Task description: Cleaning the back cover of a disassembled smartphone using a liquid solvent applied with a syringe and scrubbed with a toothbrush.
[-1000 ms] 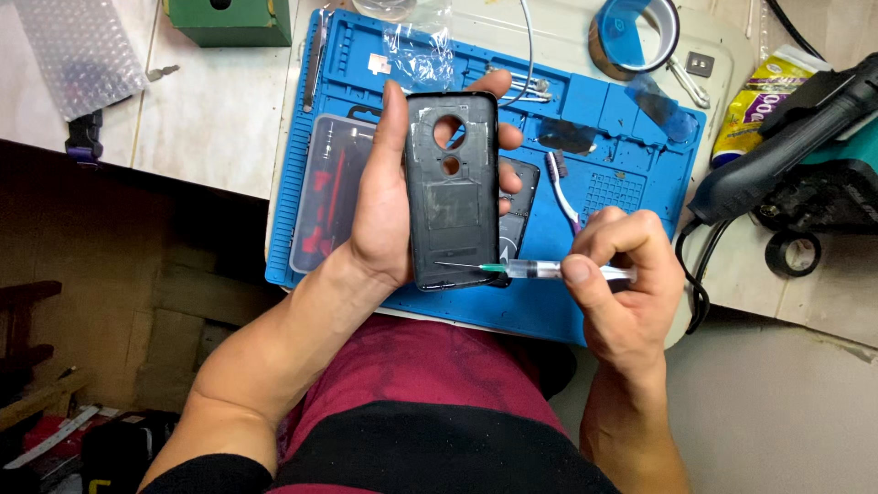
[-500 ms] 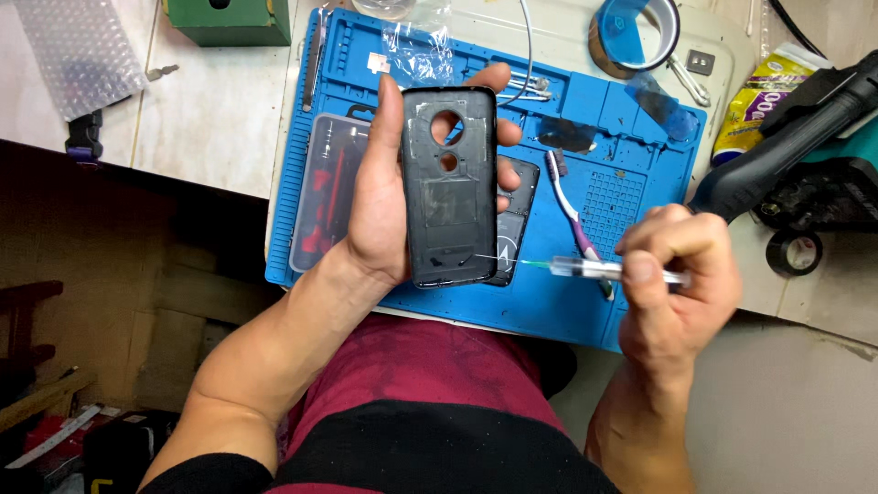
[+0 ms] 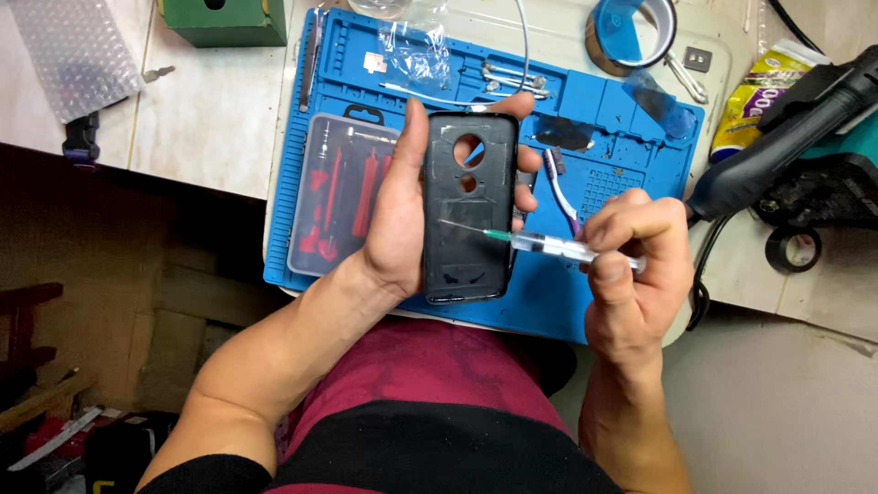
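The syringe [image 3: 558,247], pinched in the closed grip of the right hand [image 3: 631,274], has been brought back from off the right edge of the phone back cover [image 3: 468,206], so that its needle tip is now laid across the inner face near the middle. The cover is kept upright in the left hand [image 3: 398,215], whose grip is wrapped shut around its edges, above the blue work mat [image 3: 631,146] on the desk [image 3: 210,119]. Judging from this return, a further pass over the inner face appears to be started.
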